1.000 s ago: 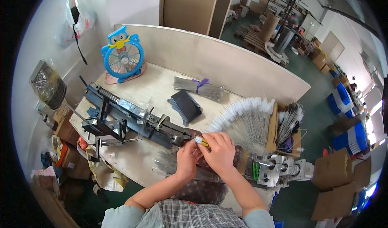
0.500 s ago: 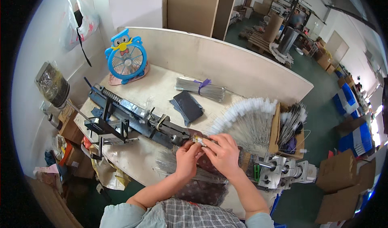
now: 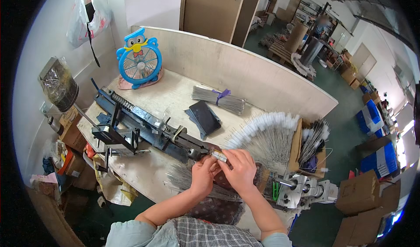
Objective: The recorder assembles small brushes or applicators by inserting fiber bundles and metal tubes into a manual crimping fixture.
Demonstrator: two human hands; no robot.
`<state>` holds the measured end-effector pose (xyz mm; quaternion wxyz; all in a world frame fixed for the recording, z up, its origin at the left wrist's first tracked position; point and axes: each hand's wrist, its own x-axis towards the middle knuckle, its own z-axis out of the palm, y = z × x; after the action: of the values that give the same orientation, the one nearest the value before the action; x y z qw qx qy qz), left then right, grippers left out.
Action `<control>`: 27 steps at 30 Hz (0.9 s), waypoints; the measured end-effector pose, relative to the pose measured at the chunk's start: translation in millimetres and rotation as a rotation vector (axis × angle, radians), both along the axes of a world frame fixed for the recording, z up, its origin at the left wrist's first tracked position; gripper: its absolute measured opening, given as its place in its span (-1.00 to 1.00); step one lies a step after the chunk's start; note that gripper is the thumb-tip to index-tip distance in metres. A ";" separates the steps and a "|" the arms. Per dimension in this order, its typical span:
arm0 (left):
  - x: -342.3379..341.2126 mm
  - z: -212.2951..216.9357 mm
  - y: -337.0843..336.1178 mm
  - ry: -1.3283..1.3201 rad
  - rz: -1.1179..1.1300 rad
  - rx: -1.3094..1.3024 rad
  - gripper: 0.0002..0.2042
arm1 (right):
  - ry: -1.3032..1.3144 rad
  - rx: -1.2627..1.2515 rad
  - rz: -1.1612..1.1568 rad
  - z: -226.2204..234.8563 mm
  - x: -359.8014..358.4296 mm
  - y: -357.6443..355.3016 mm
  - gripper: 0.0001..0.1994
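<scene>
Both hands meet at the near end of a long dark metal bench fixture (image 3: 151,123), which has a spring and a rubber band on it. In my right hand (image 3: 239,169), the thumb and fingers close on a small, pale oblong piece with a yellowish edge (image 3: 219,156). My left hand (image 3: 203,176) is pinched just beside it, below the fixture's tip; whatever its fingertips hold is too small or hidden. Under and around the hands lie thin wire-stemmed brushes (image 3: 179,177) and a dark dotted cloth (image 3: 214,210).
White-tipped wire brushes (image 3: 267,135) fan out at the right, by a cardboard box (image 3: 295,144) of more. A metal clamping machine (image 3: 302,190) stands near right. Behind the fixture lie a dark phone (image 3: 204,118), a tied wire bundle (image 3: 218,100) and a blue fan (image 3: 139,63).
The view has shifted slightly. My hands stay at the fixture's end, and the pale piece in my right fingers shows more fully and is tilted differently.
</scene>
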<state>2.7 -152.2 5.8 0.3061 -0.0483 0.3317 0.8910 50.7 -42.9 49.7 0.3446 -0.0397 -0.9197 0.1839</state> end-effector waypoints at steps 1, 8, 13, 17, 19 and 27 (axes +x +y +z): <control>0.6 3.7 1.3 0.005 -0.001 -0.025 -0.90 | 0.002 0.028 -0.024 -1.1 1.3 0.9 -0.73; 0.9 2.5 4.1 0.055 -0.003 -0.079 -0.90 | 0.015 0.106 -0.006 -1.7 7.4 7.3 -0.77; 0.9 5.3 2.9 0.001 0.014 -0.039 -0.92 | 0.026 0.069 0.006 0.7 5.4 4.8 -0.77; -0.4 -2.9 3.2 -0.013 0.001 -0.007 -0.88 | 0.053 0.033 -0.008 3.8 1.7 -0.2 -0.71; 0.4 7.7 4.2 -0.065 0.013 0.001 -0.78 | 0.050 0.041 -0.017 -1.7 -5.1 -2.1 -0.70; 2.7 16.1 -2.3 -0.078 0.012 -0.042 -0.58 | -0.033 0.094 -0.092 13.5 15.4 6.5 -0.72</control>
<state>5.4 -154.5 21.9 0.3125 -0.0915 0.3376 0.8832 66.2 -36.4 63.2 0.3392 -0.0686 -0.9300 0.1236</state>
